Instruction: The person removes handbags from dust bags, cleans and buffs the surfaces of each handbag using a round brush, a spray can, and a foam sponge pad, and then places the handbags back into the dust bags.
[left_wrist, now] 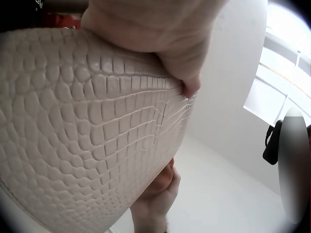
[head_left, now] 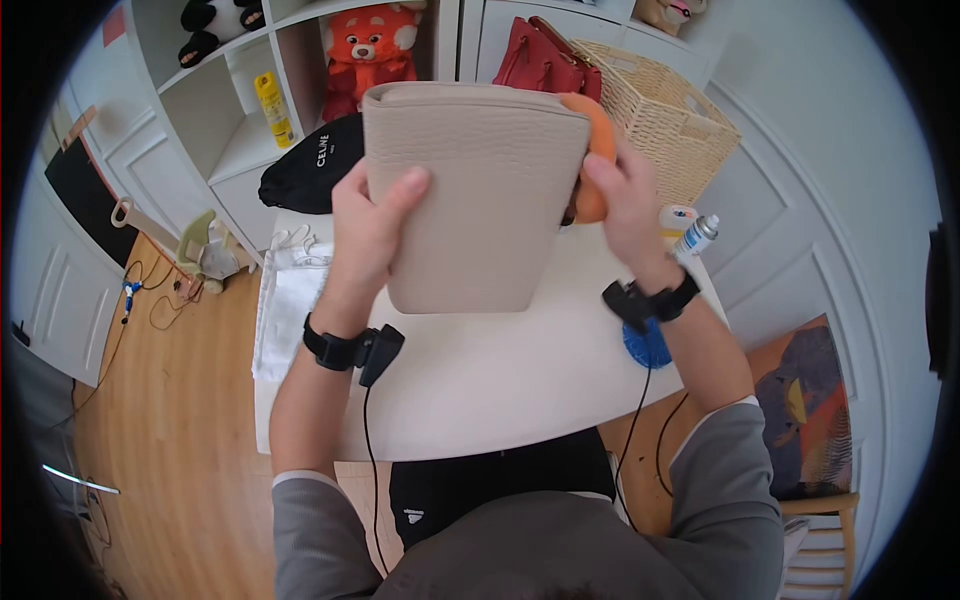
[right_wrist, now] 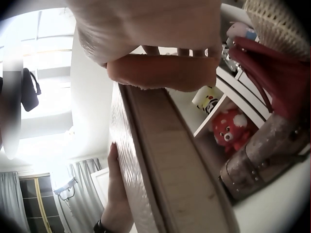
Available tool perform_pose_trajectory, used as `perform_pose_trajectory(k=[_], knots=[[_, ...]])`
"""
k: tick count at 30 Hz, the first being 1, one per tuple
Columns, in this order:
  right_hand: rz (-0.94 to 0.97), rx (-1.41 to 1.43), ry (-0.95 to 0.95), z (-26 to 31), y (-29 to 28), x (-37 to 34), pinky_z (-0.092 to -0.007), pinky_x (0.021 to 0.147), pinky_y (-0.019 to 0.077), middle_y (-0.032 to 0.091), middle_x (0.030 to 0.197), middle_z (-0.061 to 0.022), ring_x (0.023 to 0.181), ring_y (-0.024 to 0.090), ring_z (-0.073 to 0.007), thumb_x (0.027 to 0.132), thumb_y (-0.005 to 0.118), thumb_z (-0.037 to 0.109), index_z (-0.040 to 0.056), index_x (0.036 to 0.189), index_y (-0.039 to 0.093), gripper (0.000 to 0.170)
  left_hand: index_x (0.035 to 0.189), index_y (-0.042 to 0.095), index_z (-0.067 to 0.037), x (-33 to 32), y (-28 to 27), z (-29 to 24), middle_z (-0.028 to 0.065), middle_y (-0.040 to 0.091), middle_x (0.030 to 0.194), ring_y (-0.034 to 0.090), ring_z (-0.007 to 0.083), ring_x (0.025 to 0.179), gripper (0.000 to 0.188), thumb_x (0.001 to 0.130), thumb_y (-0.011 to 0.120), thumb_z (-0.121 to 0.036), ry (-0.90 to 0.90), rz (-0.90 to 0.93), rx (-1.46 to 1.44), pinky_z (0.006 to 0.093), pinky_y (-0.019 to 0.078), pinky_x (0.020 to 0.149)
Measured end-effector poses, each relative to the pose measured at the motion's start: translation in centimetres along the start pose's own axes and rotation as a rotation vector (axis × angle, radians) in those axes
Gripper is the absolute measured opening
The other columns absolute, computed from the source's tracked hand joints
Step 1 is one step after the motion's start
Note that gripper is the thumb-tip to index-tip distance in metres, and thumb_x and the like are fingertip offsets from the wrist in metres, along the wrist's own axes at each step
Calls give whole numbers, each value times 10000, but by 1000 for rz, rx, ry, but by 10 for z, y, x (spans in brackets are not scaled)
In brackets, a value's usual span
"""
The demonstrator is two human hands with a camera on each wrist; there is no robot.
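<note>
Tilting over white table (head_left: 480, 385), base contact unclear: beige textured bag (head_left: 475, 200), likely light, fairly stiff, scuff-prone; best held by side edges. Left hand (head_left: 372, 218) grips one edge, thumb on face; right hand (head_left: 630, 205) grasps orange pad (head_left: 602, 125) against opposite edge.

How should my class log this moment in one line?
left hand: grips beige crocodile-textured bag | right hand: holds orange sponge against bag's narrow side | white cloth: on table's left side
</note>
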State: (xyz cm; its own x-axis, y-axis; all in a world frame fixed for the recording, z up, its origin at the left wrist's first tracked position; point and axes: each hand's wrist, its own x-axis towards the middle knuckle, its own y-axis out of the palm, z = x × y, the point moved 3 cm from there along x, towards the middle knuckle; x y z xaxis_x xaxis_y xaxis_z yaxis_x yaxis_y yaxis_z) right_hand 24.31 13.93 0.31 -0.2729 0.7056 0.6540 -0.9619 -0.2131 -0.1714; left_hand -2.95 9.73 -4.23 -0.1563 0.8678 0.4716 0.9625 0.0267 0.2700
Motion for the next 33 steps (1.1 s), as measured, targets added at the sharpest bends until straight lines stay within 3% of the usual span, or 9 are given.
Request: perform_pose_trajectory(k=[3,8,12,14,17,19,24,30,33], knots=[[-72,59,-55,-13,22,-34,-334,1091,449,624,1362,-143,1251,590,-214,986,628,199,-55,1416,580,501,1275,639,64,-4,4,-6,122,723,1175,695,159,1020,551,941,816,-337,-15,-51,-13,324,566,913],[188,-297,-80,-44,34,-90,-427,1134,425,562,1399,-249,1358,528,-373,883,706,176,-78,1407,582,595,1302,621,59,1,-19,-16,127,711,1200,691,184,1059,599,951,772,-402,-9,-133,25,343,552,939],[289,-363,-6,-52,31,-106,-464,1132,433,574,1367,-235,1317,548,-391,814,767,206,-27,1393,623,641,1285,634,57,2,-25,-20,129,716,1193,691,190,1066,553,949,772,-360,59,-193,57,347,546,949],[613,-672,-96,-52,30,-119,-480,1094,463,586,1351,-219,1249,570,-407,773,795,255,40,1363,664,641,1249,661,61,1,-25,-22,126,731,1167,696,181,1042,488,938,805,-287,89,-211,39,332,549,939],[603,-859,-96,-48,13,-118,-487,1054,489,599,1367,-209,1220,591,-399,756,801,291,86,1331,688,621,1223,690,37,1,-23,-32,112,751,1107,711,170,988,482,875,863,-248,182,-227,251,326,567,892],[579,-954,34,-56,-12,-107,-493,1052,491,602,1367,-214,1219,595,-409,765,796,312,82,1331,687,621,1205,708,17,-1,-13,-46,93,765,1058,715,146,949,523,789,918,-221,366,-45,617,321,581,850],[440,-1120,349,-97,-72,-100,-499,1070,491,599,1386,-244,1255,593,-438,794,782,365,66,1350,675,641,1182,726,-7,-14,23,-49,151,768,1006,777,282,896,631,666,977,-270,589,274,1025,350,608,820],[419,-1103,381,-132,-84,-100,-492,1131,458,585,1426,-260,1323,564,-454,867,750,390,26,1399,639,655,1200,723,-41,-21,39,-27,177,763,1024,756,355,896,651,669,972,-323,456,383,1073,380,607,809],[351,-1315,172,-125,-78,-85,-482,1137,447,587,1437,-249,1317,565,-451,937,697,355,5,1407,628,590,1200,720,-47,-22,42,-17,176,761,1017,754,356,884,653,679,961,-358,403,414,1113,392,601,795]])
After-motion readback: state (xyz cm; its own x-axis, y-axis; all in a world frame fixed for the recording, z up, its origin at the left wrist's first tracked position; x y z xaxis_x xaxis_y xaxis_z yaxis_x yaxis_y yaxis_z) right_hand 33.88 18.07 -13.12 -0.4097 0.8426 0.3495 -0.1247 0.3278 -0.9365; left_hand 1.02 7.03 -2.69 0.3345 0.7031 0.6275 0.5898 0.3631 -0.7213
